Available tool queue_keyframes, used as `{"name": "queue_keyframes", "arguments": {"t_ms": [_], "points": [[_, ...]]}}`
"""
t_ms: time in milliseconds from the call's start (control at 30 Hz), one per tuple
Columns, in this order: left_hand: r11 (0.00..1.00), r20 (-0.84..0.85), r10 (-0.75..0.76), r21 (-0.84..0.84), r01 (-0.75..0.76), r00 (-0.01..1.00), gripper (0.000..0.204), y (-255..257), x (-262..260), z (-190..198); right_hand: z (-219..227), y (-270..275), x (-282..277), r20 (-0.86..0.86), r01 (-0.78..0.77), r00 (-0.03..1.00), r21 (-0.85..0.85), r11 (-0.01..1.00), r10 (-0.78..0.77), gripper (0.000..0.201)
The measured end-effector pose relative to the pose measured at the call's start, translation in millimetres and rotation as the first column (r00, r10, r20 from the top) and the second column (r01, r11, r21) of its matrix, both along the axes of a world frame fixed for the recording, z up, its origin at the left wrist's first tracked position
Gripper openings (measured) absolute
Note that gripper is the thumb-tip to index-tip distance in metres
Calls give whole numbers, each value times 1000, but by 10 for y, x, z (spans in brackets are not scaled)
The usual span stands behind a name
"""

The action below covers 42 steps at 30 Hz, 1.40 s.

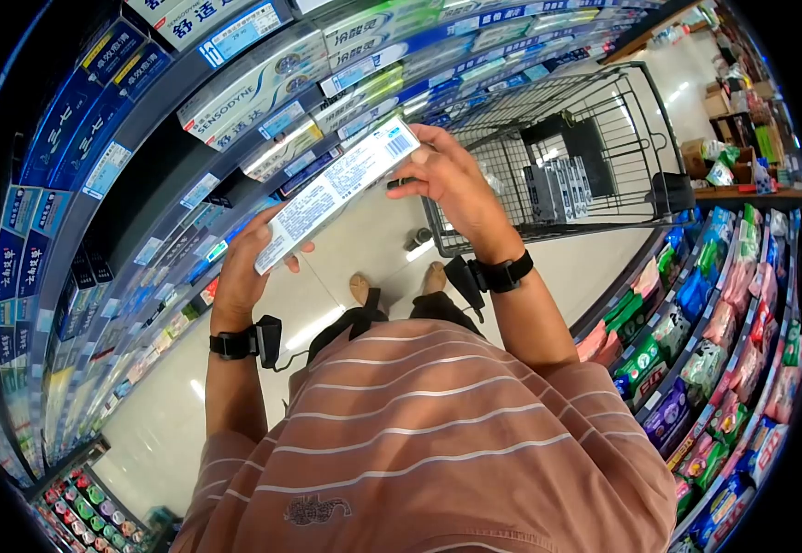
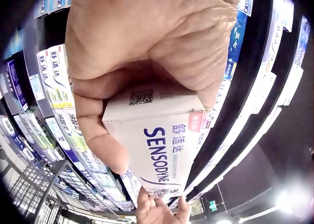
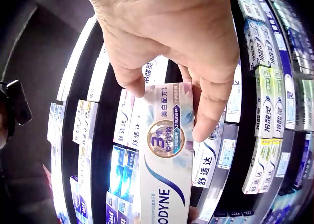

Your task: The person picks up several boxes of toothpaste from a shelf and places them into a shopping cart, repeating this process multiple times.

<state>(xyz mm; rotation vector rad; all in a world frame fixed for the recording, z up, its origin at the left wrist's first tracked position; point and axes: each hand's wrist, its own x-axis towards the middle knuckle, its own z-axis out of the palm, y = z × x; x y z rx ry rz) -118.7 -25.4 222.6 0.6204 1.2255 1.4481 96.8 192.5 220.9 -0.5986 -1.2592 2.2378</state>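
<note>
A long white Sensodyne toothpaste box (image 1: pixel 336 192) is held between both hands in front of the shirt, its side with small blue print turned up to the head camera. My left hand (image 1: pixel 242 263) grips the lower left end, fingers curled about it; the left wrist view shows the end flap with a square code close to the palm. At the upper right end, my right hand (image 1: pixel 456 189) pinches the box between thumb and fingers. In the right wrist view, the thumb (image 3: pixel 131 81) lies along one edge and the fingers along the other, by a round "3" emblem.
Shelves of toothpaste boxes (image 1: pixel 253 97) with price tags (image 1: pixel 238 37) curve along the left and front. To the right stands a wire shopping cart (image 1: pixel 636 184) with several boxes (image 1: pixel 558 191) in it. Bagged goods (image 1: pixel 719 346) fill the shelves at far right.
</note>
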Motion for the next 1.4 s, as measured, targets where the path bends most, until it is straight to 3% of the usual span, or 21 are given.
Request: {"name": "queue_keyframes", "arguments": {"t_ms": [367,467,533,633,767,867,900,1000,1033,1100,1200,1400], "points": [[999,-51,-38,-9,38,998,60,16,-35,-57,2,16,16,11,26,1000,-33,999,-25,47],[1000,-88,-4,-17,3,996,53,84,69,112,-44,45,-6,-64,40,997,-182,983,-52,45],[999,-135,-14,-48,8,991,50,126,100,155,-128,95,-60,-120,-32,993,-248,968,2,46],[997,-336,53,-42,-71,940,48,276,232,151,-169,111,-106,-127,-92,990,-292,952,56,49],[996,-612,-35,-84,-20,790,50,474,444,314,-194,77,-170,-107,-101,992,-371,923,65,51],[976,-560,-153,-217,34,814,53,557,568,355,-270,151,-118,-144,-147,985,-422,895,94,49],[982,-601,-160,-174,67,783,57,588,553,301,-327,212,-103,-147,-156,984,-443,883,100,48],[994,-931,41,2,-107,363,60,679,247,251,-410,337,-55,-141,-144,986,-495,857,84,42],[977,-938,102,31,-213,331,62,732,149,324,-407,350,-34,-137,-144,987,-498,855,86,42],[950,-981,178,150,-275,80,64,846,-53,492,-433,369,-15,-133,-162,985,-503,849,109,40],[934,-961,148,214,-285,-235,66,985,-467,395,-486,365,-67,-130,-186,982,-511,839,139,39],[922,-906,-142,25,-385,-399,71,1203,-1029,318,-449,292,-360,-118,-179,983,-496,850,139,37]]}}
